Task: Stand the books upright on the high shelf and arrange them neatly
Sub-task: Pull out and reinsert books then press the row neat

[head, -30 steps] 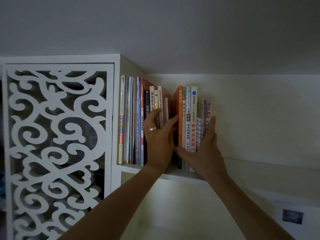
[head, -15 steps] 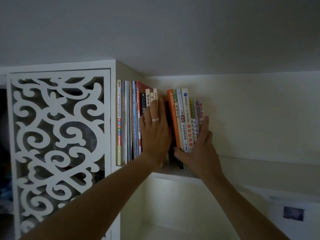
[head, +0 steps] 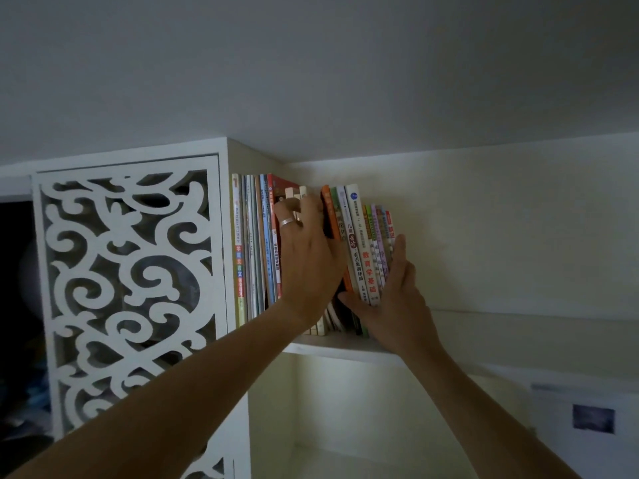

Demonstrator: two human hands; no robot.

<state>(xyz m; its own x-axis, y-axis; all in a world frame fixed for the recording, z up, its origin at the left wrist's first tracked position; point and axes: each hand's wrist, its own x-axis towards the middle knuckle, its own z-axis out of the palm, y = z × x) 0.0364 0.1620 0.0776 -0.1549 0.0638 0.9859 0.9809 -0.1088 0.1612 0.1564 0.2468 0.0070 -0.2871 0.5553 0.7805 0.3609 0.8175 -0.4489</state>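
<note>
Books: a row (head: 311, 250) stands on the high shelf (head: 345, 349), packed against the cabinet side at 9 o'clock and ending in free space at 3 o'clock.
Left group: tall thin spines (head: 254, 247) upright, flush with the cabinet.
Right group: orange book (head: 328, 212), two white spines (head: 359, 243) and a pastel set (head: 380, 236), all leaning with tops toward 11 o'clock.
Left hand: left hand (head: 311, 257) lies over the middle spines, fingers bent at the book tops around 12 o'clock, ring (head: 287, 221) on one finger; whether it grips a book or only presses, I cannot tell.
Right hand: right hand (head: 394, 299) is flat with straight fingers against the outer face of the last pastel book at 3 o'clock, thumb (head: 349, 300) across the bases of the white spines.
Change in left hand: a second ago it sat low on the spines with the thumb spread; now it is higher, at the book tops.
Change in gap: the dark gap between middle books and the orange book has narrowed, the left hand now covering it.
Change in lean: the right group stood nearly straight before; it now tilts toward the left group.
Change in right hand: same place on the end book.
Surroundings: white scroll-cut panel (head: 128, 271) at 9 o'clock; ceiling (head: 311, 63) above; small dark picture (head: 593, 419) on the wall at 4 o'clock.
</note>
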